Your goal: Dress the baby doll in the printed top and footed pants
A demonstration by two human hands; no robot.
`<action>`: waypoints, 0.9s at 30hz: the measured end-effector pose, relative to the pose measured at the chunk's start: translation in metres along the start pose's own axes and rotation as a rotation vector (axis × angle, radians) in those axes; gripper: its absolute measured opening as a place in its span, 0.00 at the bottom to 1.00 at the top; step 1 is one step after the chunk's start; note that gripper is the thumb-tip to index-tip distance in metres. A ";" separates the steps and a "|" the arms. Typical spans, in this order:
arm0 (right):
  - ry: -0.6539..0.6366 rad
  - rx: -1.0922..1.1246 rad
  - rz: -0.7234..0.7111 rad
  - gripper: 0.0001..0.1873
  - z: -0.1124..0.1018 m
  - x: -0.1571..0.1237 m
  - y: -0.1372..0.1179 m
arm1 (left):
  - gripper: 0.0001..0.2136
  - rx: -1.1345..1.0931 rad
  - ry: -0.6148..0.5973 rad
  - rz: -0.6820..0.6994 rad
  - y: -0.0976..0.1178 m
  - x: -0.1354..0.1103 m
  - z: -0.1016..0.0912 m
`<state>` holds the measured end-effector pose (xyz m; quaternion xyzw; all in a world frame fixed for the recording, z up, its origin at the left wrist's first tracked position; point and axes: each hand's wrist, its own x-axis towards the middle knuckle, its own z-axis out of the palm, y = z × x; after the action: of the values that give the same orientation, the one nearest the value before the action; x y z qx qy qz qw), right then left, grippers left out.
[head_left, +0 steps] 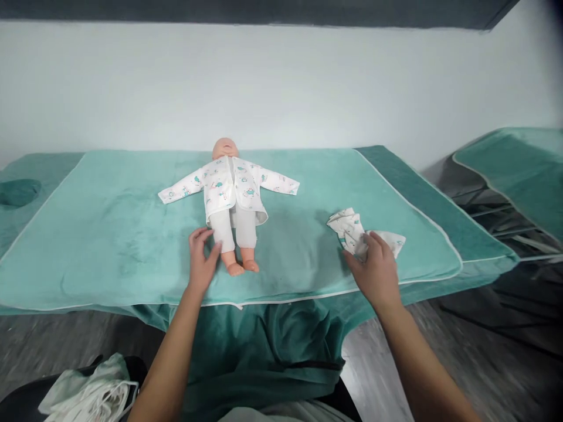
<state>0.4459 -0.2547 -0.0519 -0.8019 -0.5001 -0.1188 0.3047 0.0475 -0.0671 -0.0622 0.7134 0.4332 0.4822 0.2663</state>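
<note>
Baby doll (225, 148), just one, with a smooth, round, bald, peach plastic-looking head, lying on its back on a plush teal sheet (132, 246) with thin white edging. It's got one white cartoon-print fabric jacket (219, 186) on, two sleeves flung wide, then two white cloth-covered legs (245, 230) and two bare feet. Left grip (202, 258) is spread next to one leg, thumb right at the fabric. Right grip (376, 264) is over one crumpled white printed cloth (347, 225); honestly can't tell if it's pinching.
</note>
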 end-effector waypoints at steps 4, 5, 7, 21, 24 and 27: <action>-0.071 -0.009 -0.025 0.38 0.011 0.030 0.001 | 0.29 0.050 -0.232 0.192 0.010 -0.032 0.003; -0.097 -0.028 -0.021 0.39 0.015 0.039 -0.003 | 0.32 0.100 -0.281 0.243 0.012 -0.038 0.005; -0.159 -0.096 -0.021 0.37 0.022 0.058 -0.011 | 0.35 0.222 -0.322 0.338 0.016 -0.045 0.012; -0.557 0.242 -0.229 0.17 -0.006 0.103 -0.119 | 0.21 0.321 -0.308 0.408 0.009 0.007 0.030; -0.553 0.399 -0.292 0.15 -0.023 0.094 -0.168 | 0.24 0.303 -0.326 0.342 0.010 0.017 0.030; -0.535 0.568 -0.372 0.13 -0.032 0.087 -0.205 | 0.28 0.158 -0.362 0.247 0.023 0.016 0.021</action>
<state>0.3111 -0.1464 0.0920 -0.5849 -0.7103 0.1828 0.3462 0.0773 -0.0632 -0.0444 0.8544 0.3244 0.3399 0.2220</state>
